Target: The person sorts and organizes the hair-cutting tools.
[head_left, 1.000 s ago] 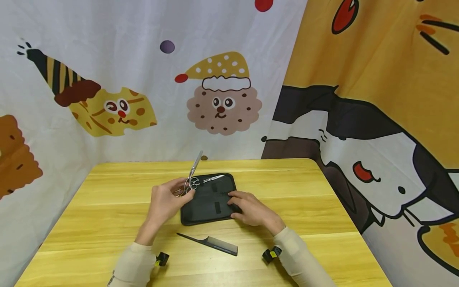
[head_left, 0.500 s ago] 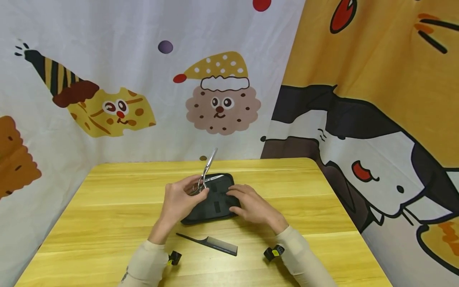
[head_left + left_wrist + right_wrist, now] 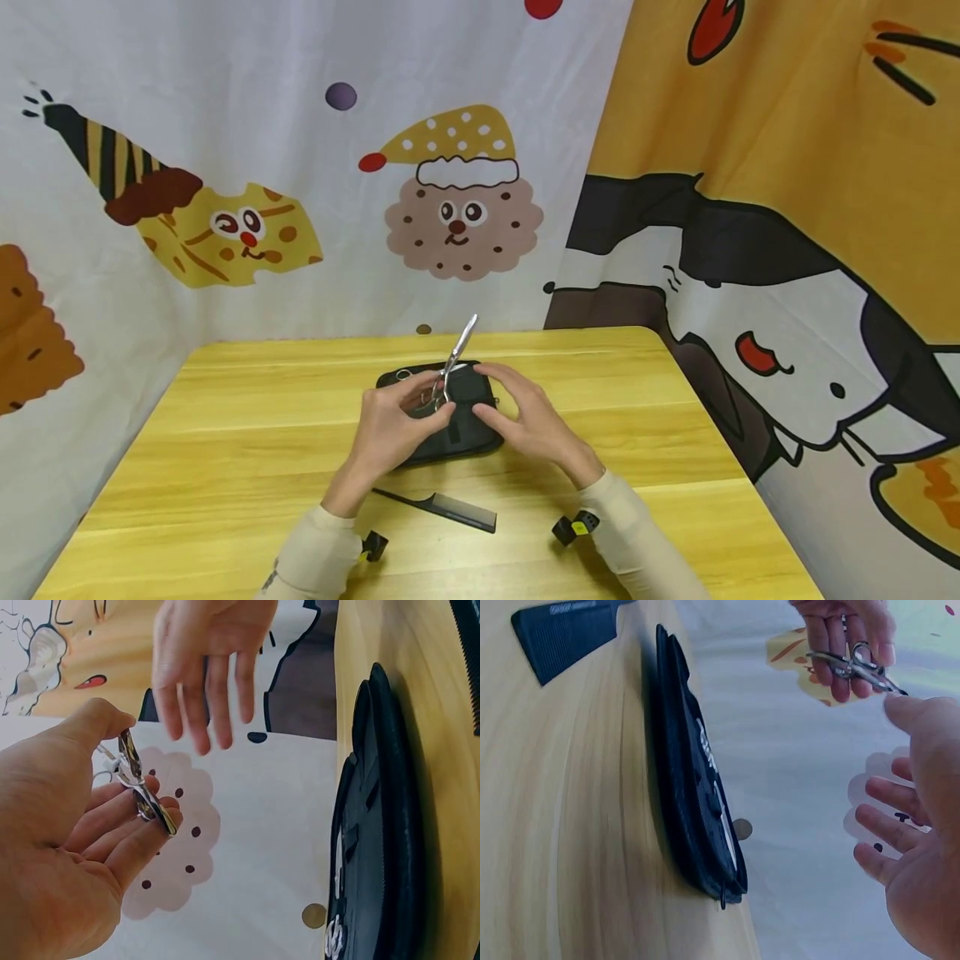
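My left hand [image 3: 390, 425] pinches a pair of silver scissors [image 3: 459, 346] by the handles between thumb and fingers, blades tilted up and to the right. Across from it, my right hand [image 3: 536, 425] holds nothing; its fingers and thumb are spread apart beside the scissors. In the right wrist view, the thumb overlaps one end of the scissors [image 3: 847, 666]. Beneath both hands a black zip case [image 3: 476, 429] lies on the table. A second pair of scissors [image 3: 334, 937] lies in the case, showing its silver handles; the left hand partly covers it in the head view.
A black tail comb [image 3: 459, 510] lies on the wooden table [image 3: 225, 450] in front of the case, its thin handle pointing left. Behind the table's far edge hangs a cartoon-printed curtain [image 3: 300, 317]. Each wrist carries a small black camera.
My left hand has carried the scissors to the right, over the case. The right hand has come up off the case's right edge and spread its fingers. The case has shifted slightly right.
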The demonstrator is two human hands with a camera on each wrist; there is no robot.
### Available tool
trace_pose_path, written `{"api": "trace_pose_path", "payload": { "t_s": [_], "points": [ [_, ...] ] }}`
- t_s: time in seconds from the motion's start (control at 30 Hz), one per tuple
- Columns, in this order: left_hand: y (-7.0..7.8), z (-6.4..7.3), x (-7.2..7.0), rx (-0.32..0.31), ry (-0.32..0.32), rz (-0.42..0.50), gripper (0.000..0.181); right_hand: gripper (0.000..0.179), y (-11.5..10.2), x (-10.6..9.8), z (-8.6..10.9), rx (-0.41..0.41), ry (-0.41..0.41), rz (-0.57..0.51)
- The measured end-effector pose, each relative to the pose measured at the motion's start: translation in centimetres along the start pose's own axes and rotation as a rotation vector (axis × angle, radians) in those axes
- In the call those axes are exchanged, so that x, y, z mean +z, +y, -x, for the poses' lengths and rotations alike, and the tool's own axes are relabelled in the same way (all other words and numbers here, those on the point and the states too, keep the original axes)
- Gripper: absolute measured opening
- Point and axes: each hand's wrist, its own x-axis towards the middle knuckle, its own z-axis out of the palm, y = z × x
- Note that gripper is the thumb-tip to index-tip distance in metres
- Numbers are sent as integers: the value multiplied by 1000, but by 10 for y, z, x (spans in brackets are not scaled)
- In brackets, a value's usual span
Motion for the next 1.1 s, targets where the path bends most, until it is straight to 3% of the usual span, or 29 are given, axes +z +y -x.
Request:
{"api": "trace_pose_path", "payload": {
  "t_s": [0.13,0.33,0.7,1.1],
  "points": [
    [2,0,4,18,-4,34,42,57,-6,-1,-1,1,28,-94],
    [7,1,11,24,-21,99,42,56,-14,-1,-2,-3,55,-316],
    [11,4,24,88,-63,211,42,46,-20,-3,-4,-38,137,-527],
    [12,8,28,87,-100,263,40,23,-23,-6,-3,10,179,-562]
  ]
}}
